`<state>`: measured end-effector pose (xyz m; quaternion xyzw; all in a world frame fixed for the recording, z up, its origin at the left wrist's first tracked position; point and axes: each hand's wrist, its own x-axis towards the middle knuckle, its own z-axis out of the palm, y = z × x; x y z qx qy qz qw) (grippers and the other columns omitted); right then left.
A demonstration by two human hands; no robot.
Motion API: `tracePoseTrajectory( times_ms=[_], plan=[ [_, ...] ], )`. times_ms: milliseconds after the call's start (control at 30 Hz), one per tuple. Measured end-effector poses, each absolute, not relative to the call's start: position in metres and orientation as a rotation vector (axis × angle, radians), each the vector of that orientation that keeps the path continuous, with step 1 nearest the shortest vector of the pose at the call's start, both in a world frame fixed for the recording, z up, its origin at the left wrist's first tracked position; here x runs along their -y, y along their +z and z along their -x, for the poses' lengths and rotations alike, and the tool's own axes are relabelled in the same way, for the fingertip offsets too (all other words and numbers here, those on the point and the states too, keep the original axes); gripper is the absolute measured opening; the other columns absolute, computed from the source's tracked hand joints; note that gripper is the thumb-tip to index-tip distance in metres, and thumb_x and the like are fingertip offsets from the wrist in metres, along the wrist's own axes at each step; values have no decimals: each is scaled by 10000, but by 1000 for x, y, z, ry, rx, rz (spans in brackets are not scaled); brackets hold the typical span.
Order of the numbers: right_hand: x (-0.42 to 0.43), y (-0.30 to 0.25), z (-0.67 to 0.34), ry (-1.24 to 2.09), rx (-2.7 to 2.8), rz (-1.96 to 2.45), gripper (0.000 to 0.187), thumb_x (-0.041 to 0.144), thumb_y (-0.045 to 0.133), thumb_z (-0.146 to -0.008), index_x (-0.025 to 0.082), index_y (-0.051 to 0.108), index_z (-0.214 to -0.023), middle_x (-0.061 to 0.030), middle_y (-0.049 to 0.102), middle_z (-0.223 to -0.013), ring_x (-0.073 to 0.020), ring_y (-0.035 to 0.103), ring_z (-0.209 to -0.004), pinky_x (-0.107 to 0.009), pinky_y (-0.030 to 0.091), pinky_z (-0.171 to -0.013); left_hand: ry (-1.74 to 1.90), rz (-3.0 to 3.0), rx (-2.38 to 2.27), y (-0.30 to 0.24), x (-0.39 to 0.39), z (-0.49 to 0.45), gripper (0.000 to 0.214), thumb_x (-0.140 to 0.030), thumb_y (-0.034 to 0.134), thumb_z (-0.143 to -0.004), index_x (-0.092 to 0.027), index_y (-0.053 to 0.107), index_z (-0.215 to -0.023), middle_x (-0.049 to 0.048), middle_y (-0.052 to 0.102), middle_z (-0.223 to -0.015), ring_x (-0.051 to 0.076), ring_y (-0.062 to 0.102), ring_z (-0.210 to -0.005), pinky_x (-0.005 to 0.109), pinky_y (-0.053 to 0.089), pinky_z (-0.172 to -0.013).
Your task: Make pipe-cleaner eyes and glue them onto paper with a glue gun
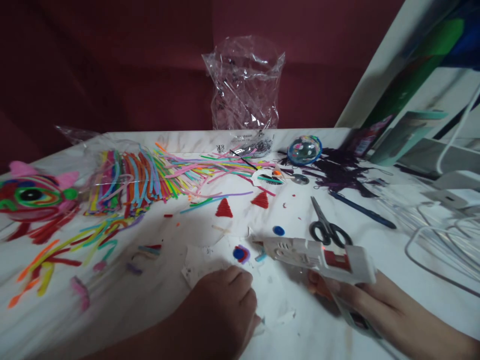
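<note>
My right hand (pixel 369 297) is wrapped round the handle of a white glue gun (pixel 300 252), its nozzle pointing left. Just below that nozzle lies a small coil of blue, red and purple pipe cleaner (pixel 240 254) on a crumpled white paper (pixel 204 255). My left hand (pixel 227 302) rests on the paper, fingers curled, right below the coil; whether something is pinched in them is hidden. A blue disc (pixel 278 230) sits beyond the glue gun. Two red triangles of pipe cleaner (pixel 224 208) lie farther back.
Behind the glue gun are scissors (pixel 327 227) and a dark pen-like tool (pixel 362 210). Bundled pipe cleaners (pixel 131 175) spread across the back left, near a colourful fish-like figure (pixel 33 192). A clear decorated ball (pixel 304 150) stands at the back; white cables (pixel 423 240) lie right.
</note>
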<state>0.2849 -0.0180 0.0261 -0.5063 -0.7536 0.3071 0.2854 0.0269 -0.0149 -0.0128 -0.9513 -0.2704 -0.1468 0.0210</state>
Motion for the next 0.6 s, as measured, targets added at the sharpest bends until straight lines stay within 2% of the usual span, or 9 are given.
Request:
tracePoseTrajectory(
  times_ms=[133,300,433,600],
  plan=[
    [19,29,-281,903,1996,1345,335,496,492,-853,231,669,-746,-9,698,-704,-193,652,-647,-251,564,-605,-440,2941,839,-10,15,-27,121,-248,586,-837,-159,508,-815,60,608,-812,192,571,-789,312,488,-711],
    [21,32,-277,945,1972,1365,424,579,474,-843,225,699,-783,-38,723,-754,-226,664,-676,-298,577,-606,-432,2940,820,-9,15,-27,94,-221,574,-841,-162,504,-821,60,612,-815,189,572,-795,306,488,-712],
    [22,33,-276,891,2015,1333,384,556,503,-845,245,718,-910,-40,745,-843,-228,682,-730,-312,579,-707,-419,2938,841,-8,15,-27,116,-235,587,-837,-165,495,-824,59,610,-814,192,575,-798,305,489,-714],
    [21,34,-275,912,2043,1316,391,554,505,-847,235,710,-942,-57,747,-870,-237,688,-777,-330,567,-783,-404,2944,818,-6,15,-28,117,-221,592,-831,-165,491,-812,56,607,-804,189,576,-786,304,488,-712]
  ],
)
